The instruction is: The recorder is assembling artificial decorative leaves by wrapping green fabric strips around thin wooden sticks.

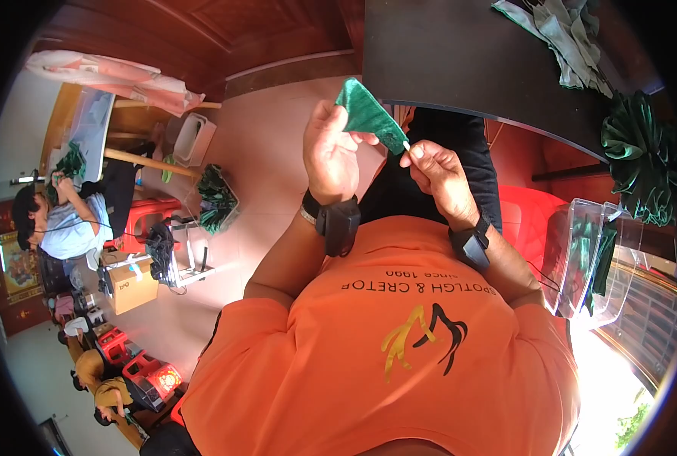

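A folded triangular piece of green velvety cloth [370,115] is held up in front of me, near the table edge. My left hand [331,156] grips its left side between thumb and fingers. At the cloth's lower right corner, my right hand [439,173] is closed in a pinch. A small white tip [406,146] shows between that corner and my right fingertips; what it is I cannot make out. Both wrists carry dark bands with boxy units.
A dark table [460,53] lies ahead, with pale green cloth strips [570,45] on it. Bunched green cloth [639,163] hangs at its right end. Clear plastic bins [582,251] stand at right on a red stool [525,220]. People, stools and a cardboard box [132,285] are at left.
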Available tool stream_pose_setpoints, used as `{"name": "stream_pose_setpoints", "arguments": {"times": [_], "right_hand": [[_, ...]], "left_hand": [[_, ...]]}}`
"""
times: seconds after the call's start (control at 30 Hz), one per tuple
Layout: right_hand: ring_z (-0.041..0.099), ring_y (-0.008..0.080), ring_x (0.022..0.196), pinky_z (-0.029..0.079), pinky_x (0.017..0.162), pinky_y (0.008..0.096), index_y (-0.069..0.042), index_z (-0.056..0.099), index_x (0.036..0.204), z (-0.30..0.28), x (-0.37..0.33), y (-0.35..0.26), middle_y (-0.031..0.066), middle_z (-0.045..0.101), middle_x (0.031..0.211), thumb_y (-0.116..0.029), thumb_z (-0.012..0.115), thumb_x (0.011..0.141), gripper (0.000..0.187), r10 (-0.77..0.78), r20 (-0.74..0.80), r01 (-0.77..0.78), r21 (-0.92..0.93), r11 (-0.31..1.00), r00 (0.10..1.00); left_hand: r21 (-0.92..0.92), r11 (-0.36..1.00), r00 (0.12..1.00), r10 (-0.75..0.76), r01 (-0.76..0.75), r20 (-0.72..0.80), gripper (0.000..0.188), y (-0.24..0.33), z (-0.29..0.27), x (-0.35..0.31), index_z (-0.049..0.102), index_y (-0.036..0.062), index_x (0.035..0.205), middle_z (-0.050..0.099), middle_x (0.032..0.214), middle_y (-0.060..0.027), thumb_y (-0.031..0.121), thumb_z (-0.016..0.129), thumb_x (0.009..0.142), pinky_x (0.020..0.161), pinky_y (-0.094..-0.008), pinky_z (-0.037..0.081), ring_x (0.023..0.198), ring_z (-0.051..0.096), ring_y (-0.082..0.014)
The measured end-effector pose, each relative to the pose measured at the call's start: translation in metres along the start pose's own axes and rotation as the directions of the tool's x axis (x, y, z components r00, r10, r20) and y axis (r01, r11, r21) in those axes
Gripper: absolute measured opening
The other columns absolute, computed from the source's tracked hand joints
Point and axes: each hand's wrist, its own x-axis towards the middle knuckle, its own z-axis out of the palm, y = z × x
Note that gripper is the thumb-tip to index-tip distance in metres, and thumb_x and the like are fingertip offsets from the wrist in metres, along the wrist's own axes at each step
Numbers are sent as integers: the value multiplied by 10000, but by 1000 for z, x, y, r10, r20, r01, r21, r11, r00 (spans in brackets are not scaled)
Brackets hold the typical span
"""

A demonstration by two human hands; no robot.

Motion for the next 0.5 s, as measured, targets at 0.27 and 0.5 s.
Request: {"name": "stream_pose_setpoints", "arguments": {"times": [0.27, 0.5], "right_hand": [[286, 6, 477, 213, 424, 183, -61, 608, 796, 13, -4, -4, -82, 383, 553, -242, 491, 947, 263, 108, -116, -100, 76, 992, 987], [295, 11, 528, 239, 470, 175, -47, 603, 780, 8, -1, 0, -80, 394, 585, -229, 511, 942, 261, -67, -76, 60, -90, 994, 995]], "left_hand": [[4, 999, 999, -42, 42, -1, 182, -7, 0, -10, 525, 46, 980, 619, 925, -68, 173, 402, 936, 657, -335, 502, 795, 612, -188], [-46, 999, 1000, -15, 15, -9, 195, -6, -5, -2, 559, 58, 975, 638, 932, -73, 204, 441, 921, 685, -352, 502, 814, 622, -198]]}}
